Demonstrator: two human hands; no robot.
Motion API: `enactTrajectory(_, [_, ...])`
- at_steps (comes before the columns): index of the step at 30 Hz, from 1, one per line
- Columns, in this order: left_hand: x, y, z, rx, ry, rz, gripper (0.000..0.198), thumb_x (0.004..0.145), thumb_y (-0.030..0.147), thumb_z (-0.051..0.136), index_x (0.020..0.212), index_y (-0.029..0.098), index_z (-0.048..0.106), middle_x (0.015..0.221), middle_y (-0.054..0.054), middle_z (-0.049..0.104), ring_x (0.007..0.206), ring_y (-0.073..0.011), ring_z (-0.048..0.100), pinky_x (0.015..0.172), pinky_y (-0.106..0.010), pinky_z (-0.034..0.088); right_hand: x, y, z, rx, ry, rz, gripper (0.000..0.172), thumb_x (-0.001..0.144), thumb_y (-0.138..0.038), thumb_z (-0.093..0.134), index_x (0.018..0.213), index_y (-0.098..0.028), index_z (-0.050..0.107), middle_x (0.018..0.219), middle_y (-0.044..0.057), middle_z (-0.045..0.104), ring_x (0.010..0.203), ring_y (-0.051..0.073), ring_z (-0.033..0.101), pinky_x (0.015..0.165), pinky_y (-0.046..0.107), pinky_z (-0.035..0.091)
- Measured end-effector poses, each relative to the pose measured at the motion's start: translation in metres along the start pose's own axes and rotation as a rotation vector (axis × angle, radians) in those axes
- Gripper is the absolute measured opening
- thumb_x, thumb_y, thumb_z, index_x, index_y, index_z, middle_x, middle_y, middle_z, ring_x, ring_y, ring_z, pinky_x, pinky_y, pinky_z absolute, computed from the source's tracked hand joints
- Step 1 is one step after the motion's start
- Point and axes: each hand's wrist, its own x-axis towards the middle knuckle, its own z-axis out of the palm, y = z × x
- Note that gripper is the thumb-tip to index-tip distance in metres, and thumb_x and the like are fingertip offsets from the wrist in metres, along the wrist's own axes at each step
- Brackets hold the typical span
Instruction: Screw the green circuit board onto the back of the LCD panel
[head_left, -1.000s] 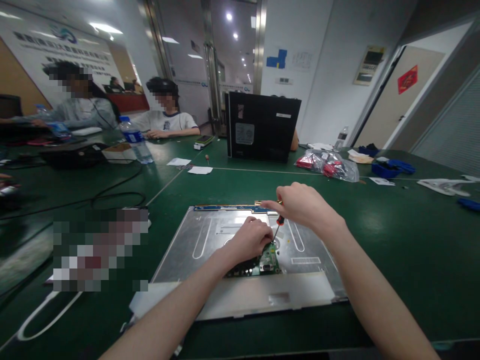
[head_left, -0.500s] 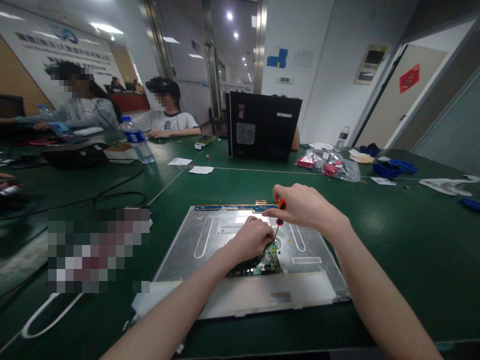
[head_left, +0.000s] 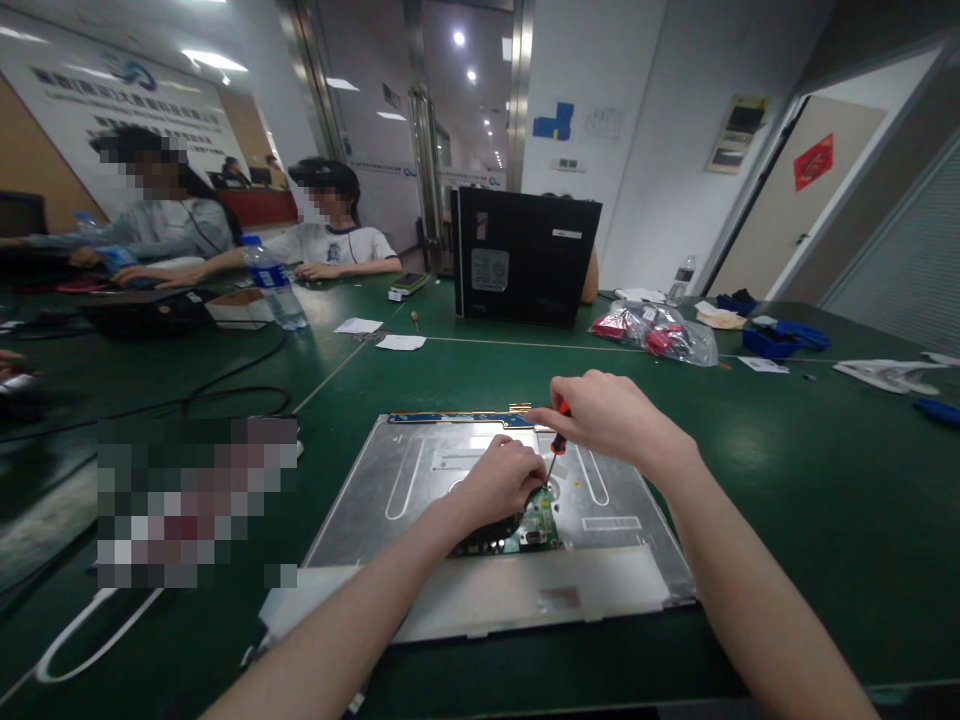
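A flat metal-backed display panel [head_left: 360, 500] lies on the table in front of me. A green circuit board [head_left: 538, 522] sits on its lower middle, and a narrow blue board [head_left: 450, 419] runs along its far edge. My right hand [head_left: 600, 415] is closed round the red and black handle of a screwdriver [head_left: 558, 444]. The shaft slants down to the upper edge of the green board. Beside the tip, my left hand [head_left: 504, 478] has its fingers bent and pressed together; whatever they hold is hidden. It covers part of the board.
A black computer case [head_left: 525, 260] stands behind the panel. To its right lie a clear bag of red items [head_left: 656, 335] and a blue container [head_left: 772, 342]. A water bottle [head_left: 274, 285] and black cables [head_left: 240, 385] are on the left. Two people sit across the table.
My right thumb and fingers have shifted slightly round the screwdriver handle, with the tip staying near the same spot. My left hand is nearly still. A co-worker's arm now reaches out to the left.
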Motion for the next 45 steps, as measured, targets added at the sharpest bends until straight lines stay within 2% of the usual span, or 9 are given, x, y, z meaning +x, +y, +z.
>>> enactTrajectory(4, [-0.0008,0.0008,-0.0008,-0.012,0.011,-0.006,0.015,0.082,0.011,0.053,0.074,0.017,0.063,0.079,-0.001,0.068,0.078,-0.0164,0.059,0.083,-0.033,0.034,-0.0018,0.0012,-0.0007,0.006,0.011,-0.041,0.023,0.086,-0.038,0.045,0.091,-0.02,0.059,0.073,0.005,0.063,0.061,0.017,0.054,0.05,0.028,0.022])
enactTrajectory(7, [-0.0016,0.0014,-0.0011,-0.022,0.021,-0.01,0.014,0.082,0.011,0.054,0.075,0.018,0.063,0.079,-0.001,0.068,0.077,-0.0156,0.059,0.084,-0.033,0.034,-0.0048,0.0033,-0.0005,0.044,0.006,-0.092,0.022,0.078,-0.03,0.052,0.097,-0.02,0.056,0.074,0.003,0.062,0.06,0.015,0.051,0.049,0.027,0.022])
enactTrajectory(13, [-0.0022,0.001,0.0008,-0.013,0.038,-0.004,0.014,0.082,0.01,0.053,0.076,0.018,0.063,0.079,-0.001,0.069,0.079,-0.0162,0.06,0.086,-0.033,0.034,-0.0005,0.0037,0.0011,-0.002,-0.004,-0.011,0.039,0.084,-0.056,0.046,0.081,-0.019,0.061,0.075,0.007,0.064,0.064,0.019,0.055,0.05,0.029,0.022])
enactTrajectory(16, [-0.0021,0.0002,0.0021,-0.002,0.037,-0.002,0.014,0.082,0.011,0.053,0.077,0.018,0.063,0.08,-0.001,0.069,0.078,-0.0164,0.06,0.086,-0.034,0.035,0.0002,0.0042,0.0008,-0.001,-0.012,-0.02,0.036,0.088,-0.049,0.042,0.078,-0.02,0.062,0.072,0.006,0.064,0.062,0.018,0.054,0.05,0.028,0.022])
enactTrajectory(20, [-0.002,-0.0007,0.0031,0.003,0.035,-0.007,0.013,0.082,0.011,0.054,0.079,0.018,0.064,0.081,-0.001,0.069,0.08,-0.017,0.06,0.087,-0.034,0.034,-0.0039,0.0059,-0.0006,0.03,0.006,-0.086,0.018,0.081,-0.033,0.052,0.091,-0.021,0.058,0.073,0.003,0.063,0.059,0.015,0.052,0.048,0.027,0.023])
enactTrajectory(26, [-0.002,-0.0014,0.0036,-0.003,0.036,0.0,0.013,0.082,0.012,0.053,0.078,0.018,0.064,0.082,-0.002,0.069,0.081,-0.017,0.06,0.088,-0.034,0.035,-0.0019,0.0054,-0.0006,0.012,0.002,-0.031,0.04,0.081,-0.058,0.05,0.088,-0.02,0.06,0.076,0.006,0.064,0.064,0.019,0.055,0.049,0.027,0.023])
enactTrajectory(34, [-0.0017,-0.0017,0.0037,0.002,0.029,-0.005,0.012,0.081,0.011,0.055,0.078,0.018,0.064,0.081,-0.001,0.069,0.08,-0.0169,0.06,0.086,-0.034,0.035,-0.0029,0.0056,-0.0002,0.017,0.008,-0.084,0.017,0.081,-0.033,0.049,0.091,-0.021,0.057,0.073,0.003,0.062,0.059,0.015,0.051,0.049,0.027,0.022])
enactTrajectory(41, [-0.002,-0.0012,0.0032,-0.005,0.03,0.001,0.012,0.081,0.011,0.054,0.078,0.018,0.063,0.081,-0.001,0.068,0.08,-0.0169,0.06,0.086,-0.034,0.035,-0.0012,0.0067,0.001,0.003,-0.004,-0.045,0.026,0.081,-0.046,0.052,0.086,-0.021,0.058,0.072,0.004,0.061,0.059,0.016,0.05,0.049,0.027,0.022])
enactTrajectory(45, [-0.0025,-0.0009,0.0026,-0.026,0.034,0.001,0.011,0.079,0.01,0.056,0.079,0.018,0.063,0.081,-0.001,0.068,0.081,-0.0169,0.06,0.086,-0.034,0.035,-0.0006,0.0072,0.0016,0.024,0.003,-0.092,0.019,0.082,-0.04,0.052,0.087,-0.022,0.057,0.071,0.003,0.061,0.06,0.015,0.05,0.049,0.026,0.022])
